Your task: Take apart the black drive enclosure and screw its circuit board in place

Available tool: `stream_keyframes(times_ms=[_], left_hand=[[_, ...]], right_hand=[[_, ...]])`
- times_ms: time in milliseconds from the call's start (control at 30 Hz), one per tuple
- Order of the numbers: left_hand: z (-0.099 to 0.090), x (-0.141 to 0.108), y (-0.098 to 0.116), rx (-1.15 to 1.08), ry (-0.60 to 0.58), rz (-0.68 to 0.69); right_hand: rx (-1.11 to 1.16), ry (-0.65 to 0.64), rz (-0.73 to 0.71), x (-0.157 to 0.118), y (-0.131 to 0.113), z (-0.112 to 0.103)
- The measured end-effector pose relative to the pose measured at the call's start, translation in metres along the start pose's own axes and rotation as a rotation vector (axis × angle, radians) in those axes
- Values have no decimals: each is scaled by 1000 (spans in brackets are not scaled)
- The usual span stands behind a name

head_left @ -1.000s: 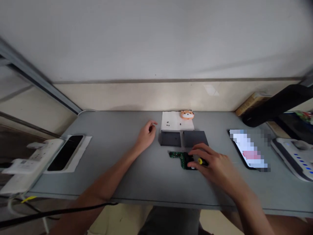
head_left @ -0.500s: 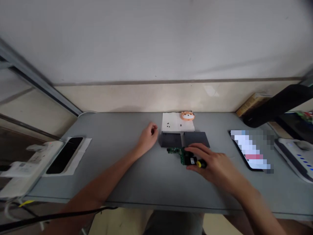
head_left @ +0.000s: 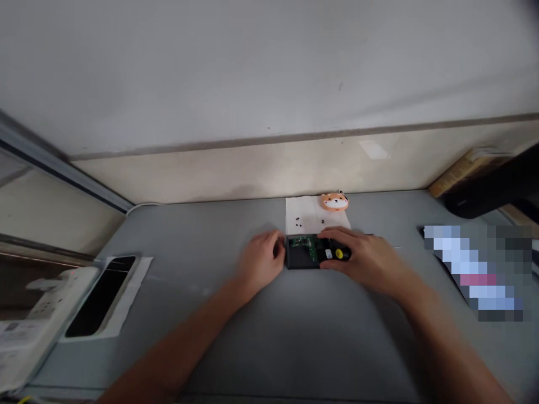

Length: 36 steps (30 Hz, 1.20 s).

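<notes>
A green circuit board (head_left: 312, 247) lies over a shallow black plastic case half (head_left: 302, 262), partly inside its outline. My right hand (head_left: 366, 252) is closed round the board's right part, a black block with a yellow round sticker (head_left: 339, 254) and a small white label. Whether the board is fully seated cannot be told. At the case half's left edge is my left hand (head_left: 261, 261), its fingers curled and their tips against that edge. A second black case piece is mostly covered by my right hand; only a sliver shows behind it.
Behind the case, a white paper sheet (head_left: 309, 216) bears several tiny dark screws (head_left: 298, 221) and an orange animal-faced case (head_left: 335, 201). A dark phone (head_left: 101, 297) lies at left beside a power strip (head_left: 63, 314). A blurred-out screen device (head_left: 471, 269) lies at right, near a black cylinder (head_left: 488, 191).
My right hand has carried the circuit board from in front of the case half to over it. My left hand has come in to the case's left edge. The view has shifted slightly.
</notes>
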<state>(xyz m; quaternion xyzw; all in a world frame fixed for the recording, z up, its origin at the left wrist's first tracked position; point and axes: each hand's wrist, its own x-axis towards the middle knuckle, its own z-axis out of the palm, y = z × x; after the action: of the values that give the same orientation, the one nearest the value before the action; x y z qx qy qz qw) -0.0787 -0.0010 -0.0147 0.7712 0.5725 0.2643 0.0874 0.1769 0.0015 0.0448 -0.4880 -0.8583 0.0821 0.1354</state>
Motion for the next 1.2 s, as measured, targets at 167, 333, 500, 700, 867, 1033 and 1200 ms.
stream_keyframes(times_ms=[167, 333, 500, 700, 867, 1033, 1200], left_hand=[[-2, 0, 2, -14, -31, 29], [-7, 1, 7, 2, -77, 25], [-10, 0, 8, 7, -90, 34], [-8, -1, 7, 4, -42, 84], [-12, -2, 10, 4, 160, 123], [-13, -4, 35, 43, 286, 322], [-2, 1, 59, 93, 69, 488]], right_hand=[[8, 15, -11, 0, -2, 1], [67, 4, 2, 4, -3, -3], [44, -73, -1, 3, -5, -4], [37, -113, -36, 0, -5, -6], [199, 342, -15, -1, 0, -15], [453, 1007, 162, -2, 5, -19], [728, 1131, 544, 4, 13, -12]])
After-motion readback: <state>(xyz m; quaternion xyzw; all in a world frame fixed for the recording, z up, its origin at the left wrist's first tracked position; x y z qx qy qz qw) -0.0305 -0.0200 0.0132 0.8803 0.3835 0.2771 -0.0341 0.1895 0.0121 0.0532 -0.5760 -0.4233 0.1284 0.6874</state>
